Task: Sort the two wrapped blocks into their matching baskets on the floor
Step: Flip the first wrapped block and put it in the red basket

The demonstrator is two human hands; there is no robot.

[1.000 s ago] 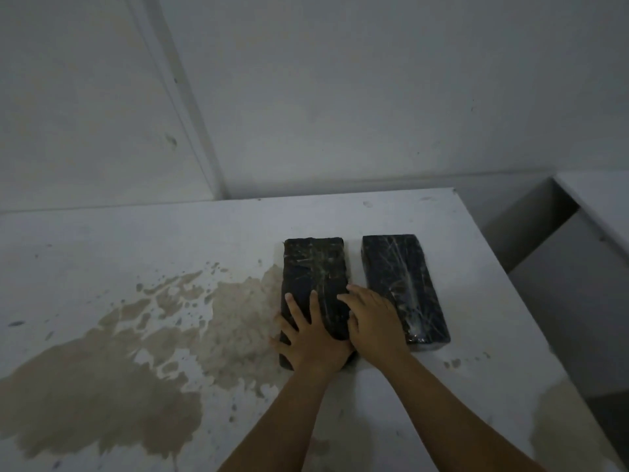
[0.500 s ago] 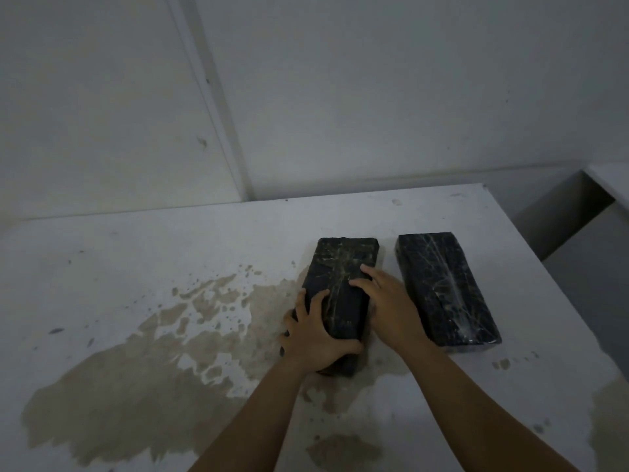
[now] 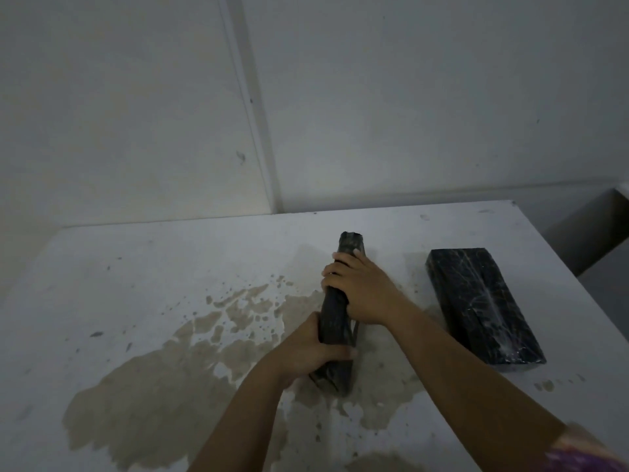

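Left block [image 3: 337,315] now tipped onto edge, gripped by both hands [image 3: 306,352] [image 3: 360,287]; lift imminent; right block [image 3: 483,308] untouched

Stained white table [image 3: 143,274] against pale panelled wall [image 3: 408,97].

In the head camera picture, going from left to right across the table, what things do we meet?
Brown stain → left hand → right hand → flat wrapped block.

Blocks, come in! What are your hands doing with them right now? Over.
Both hands shut on the left block: left hand near end, right hand farther up. Block tipped on edge. Right block flat on the table, untouched. Nothing blocking.
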